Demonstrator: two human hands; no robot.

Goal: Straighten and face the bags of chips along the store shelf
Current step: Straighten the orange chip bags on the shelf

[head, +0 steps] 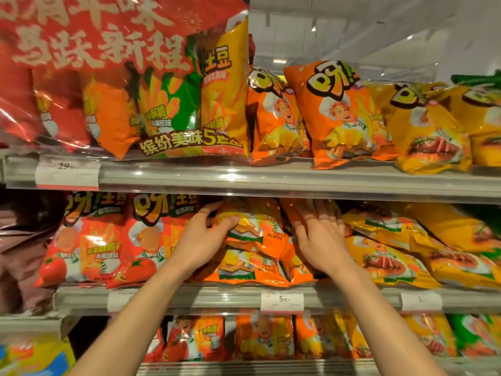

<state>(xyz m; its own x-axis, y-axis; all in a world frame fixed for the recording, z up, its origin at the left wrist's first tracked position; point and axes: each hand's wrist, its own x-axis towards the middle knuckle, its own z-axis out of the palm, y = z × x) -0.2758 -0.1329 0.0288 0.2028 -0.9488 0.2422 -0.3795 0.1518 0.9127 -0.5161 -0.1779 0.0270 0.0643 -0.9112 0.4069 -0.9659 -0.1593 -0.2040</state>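
**Both hands on the orange chip bags, middle shelf**

Head view: both arms reach up to the middle shelf (189, 297). The left hand (202, 240) grips the upper orange bag (252, 226), thumb curled over its front, fingers (208, 208) wrapped round its left edge. The right hand (322, 240) lies flat against a neighbouring orange bag (295, 256), fingers straight and slightly spread, reaching to the bag's top. The orange bags lean and overlap, tilted rather than upright. Red tomato bags (108, 240) stand just left of them, yellow bags (393, 256) slump to the right. A price tag (282, 299) marked 5.90 sits on the shelf rail below.
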